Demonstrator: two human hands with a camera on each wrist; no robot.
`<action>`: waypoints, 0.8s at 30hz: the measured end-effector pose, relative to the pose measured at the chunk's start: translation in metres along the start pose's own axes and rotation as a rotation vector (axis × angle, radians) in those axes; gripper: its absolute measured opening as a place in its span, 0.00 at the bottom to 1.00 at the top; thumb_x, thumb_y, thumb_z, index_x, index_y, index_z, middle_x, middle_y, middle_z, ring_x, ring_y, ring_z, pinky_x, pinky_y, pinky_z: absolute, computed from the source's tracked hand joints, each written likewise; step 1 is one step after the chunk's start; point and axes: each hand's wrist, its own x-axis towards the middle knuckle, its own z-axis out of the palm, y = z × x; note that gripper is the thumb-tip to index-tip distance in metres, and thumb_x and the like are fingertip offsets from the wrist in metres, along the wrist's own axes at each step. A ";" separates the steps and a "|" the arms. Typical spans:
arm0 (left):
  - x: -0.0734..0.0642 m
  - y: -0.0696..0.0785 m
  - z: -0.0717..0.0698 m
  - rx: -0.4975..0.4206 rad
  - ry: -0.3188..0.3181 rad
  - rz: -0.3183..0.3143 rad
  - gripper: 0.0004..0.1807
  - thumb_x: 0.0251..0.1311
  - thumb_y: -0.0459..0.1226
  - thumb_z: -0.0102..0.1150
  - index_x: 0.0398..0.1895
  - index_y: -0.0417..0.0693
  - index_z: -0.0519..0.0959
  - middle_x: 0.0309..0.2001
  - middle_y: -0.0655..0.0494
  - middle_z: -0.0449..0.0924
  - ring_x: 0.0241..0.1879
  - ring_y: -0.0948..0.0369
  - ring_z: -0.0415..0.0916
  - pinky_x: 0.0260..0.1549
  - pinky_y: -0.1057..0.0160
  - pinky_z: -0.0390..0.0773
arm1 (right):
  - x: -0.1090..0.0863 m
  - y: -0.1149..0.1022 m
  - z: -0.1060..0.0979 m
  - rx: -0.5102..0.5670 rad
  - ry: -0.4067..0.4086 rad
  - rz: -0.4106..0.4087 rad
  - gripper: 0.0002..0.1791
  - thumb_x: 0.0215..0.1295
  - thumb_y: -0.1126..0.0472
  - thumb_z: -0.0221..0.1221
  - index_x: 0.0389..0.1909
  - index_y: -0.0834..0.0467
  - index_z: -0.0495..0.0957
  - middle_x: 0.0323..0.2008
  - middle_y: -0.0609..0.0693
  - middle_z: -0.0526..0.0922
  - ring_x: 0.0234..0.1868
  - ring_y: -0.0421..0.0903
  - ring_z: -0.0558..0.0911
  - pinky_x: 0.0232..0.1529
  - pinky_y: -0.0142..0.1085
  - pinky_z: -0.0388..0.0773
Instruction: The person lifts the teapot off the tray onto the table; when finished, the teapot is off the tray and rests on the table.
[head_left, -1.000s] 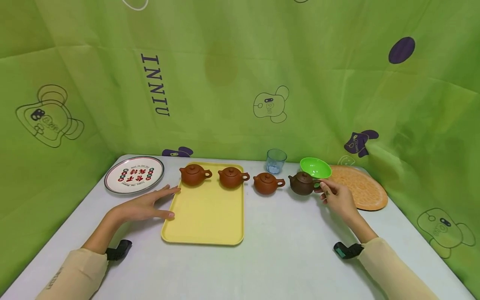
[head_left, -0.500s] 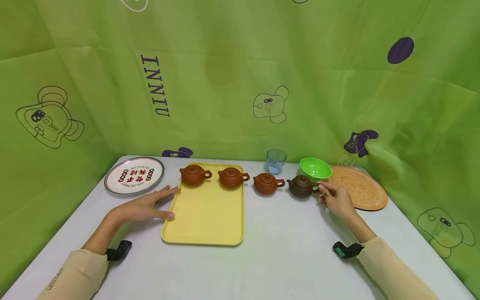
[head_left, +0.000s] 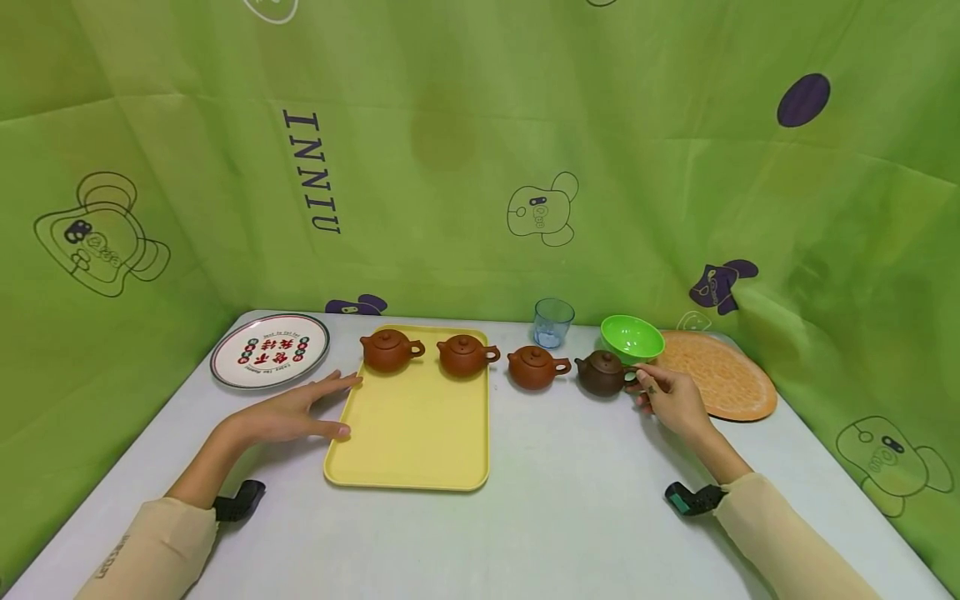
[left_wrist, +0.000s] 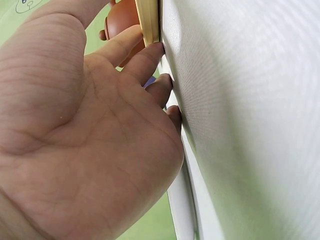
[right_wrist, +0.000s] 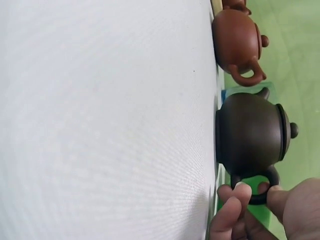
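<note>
In our right hand (head_left: 675, 402) we pinch the handle of the dark brown teapot (head_left: 601, 374) between thumb and fingers; the pot sits upright on the white tabletop (head_left: 562, 517), its spout turned to our left. Our left hand (head_left: 281, 412) grips nothing: its fingers are extended, thumb well apart from them, and the tips touch the left edge of the yellow tray (head_left: 412, 433). At the far end of that tray we have two reddish-brown teapots, the left one (head_left: 387, 352) near the left rim and the middle one (head_left: 462, 357) near the right, its handle reaching over the rim. A third reddish teapot (head_left: 531, 369) stands on the tabletop between the tray and the dark pot, so all four line up in a row, lids on and handles to our right. Behind them we see a clear blue cup (head_left: 553, 323) and a bright green bowl (head_left: 632, 337), with an orange mat (head_left: 731, 375) beyond our right hand. A white plate (head_left: 270, 351) with red lettering lies left of the tray, near the printed green curtain (head_left: 435, 167).
</note>
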 end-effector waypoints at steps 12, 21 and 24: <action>0.001 -0.002 0.000 0.000 -0.004 0.004 0.51 0.63 0.57 0.71 0.85 0.55 0.59 0.85 0.31 0.41 0.84 0.29 0.40 0.75 0.21 0.49 | 0.000 -0.003 0.001 0.039 -0.021 0.060 0.25 0.85 0.58 0.50 0.71 0.70 0.73 0.46 0.68 0.91 0.26 0.31 0.82 0.27 0.30 0.83; -0.001 0.001 0.000 -0.004 -0.004 0.000 0.50 0.64 0.56 0.71 0.85 0.54 0.59 0.85 0.30 0.40 0.83 0.28 0.39 0.75 0.21 0.48 | 0.001 -0.004 0.000 0.045 -0.028 0.076 0.25 0.85 0.57 0.50 0.72 0.69 0.72 0.49 0.71 0.89 0.26 0.32 0.82 0.27 0.30 0.84; -0.001 0.003 0.000 -0.005 -0.004 -0.001 0.50 0.63 0.56 0.71 0.85 0.54 0.59 0.85 0.30 0.40 0.84 0.28 0.39 0.75 0.21 0.48 | 0.001 -0.004 0.001 0.046 -0.031 0.078 0.25 0.85 0.57 0.49 0.72 0.69 0.72 0.49 0.70 0.89 0.26 0.31 0.82 0.27 0.29 0.83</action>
